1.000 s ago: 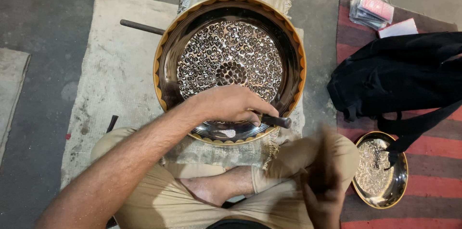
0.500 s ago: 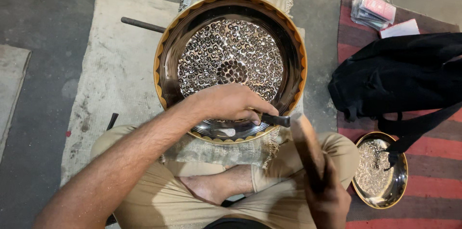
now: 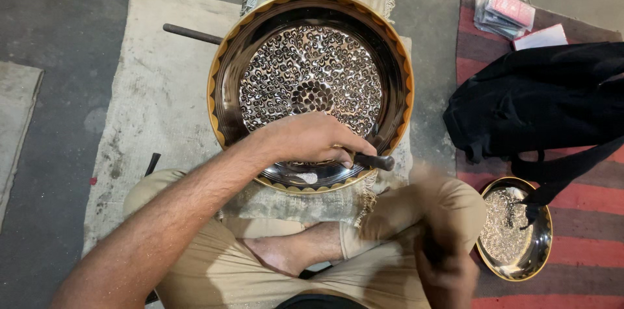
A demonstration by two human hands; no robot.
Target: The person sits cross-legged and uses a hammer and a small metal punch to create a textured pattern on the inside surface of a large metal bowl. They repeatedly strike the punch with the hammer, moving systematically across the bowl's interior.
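A large round metal tray (image 3: 224,68) with a gold rim and a finely engraved black-and-silver middle lies on a cloth in front of my crossed legs. My left hand (image 3: 309,140) rests on the tray's near rim, shut on a dark metal chisel (image 3: 376,161) that points to the right. My right hand (image 3: 442,257) is blurred with motion low at the right, over my right knee, gripping a dark hammer handle (image 3: 432,247).
A beige cloth (image 3: 153,114) covers the grey floor; a dark rod (image 3: 192,33) lies on it behind the tray. A black bag (image 3: 539,101) sits on a red striped mat. Beside it are a small engraved plate (image 3: 513,237) and a stack of booklets (image 3: 504,13).
My right hand with the hammer rose toward the chisel half a second ago and has now swung back down over my knee. My left hand and the chisel stayed put.
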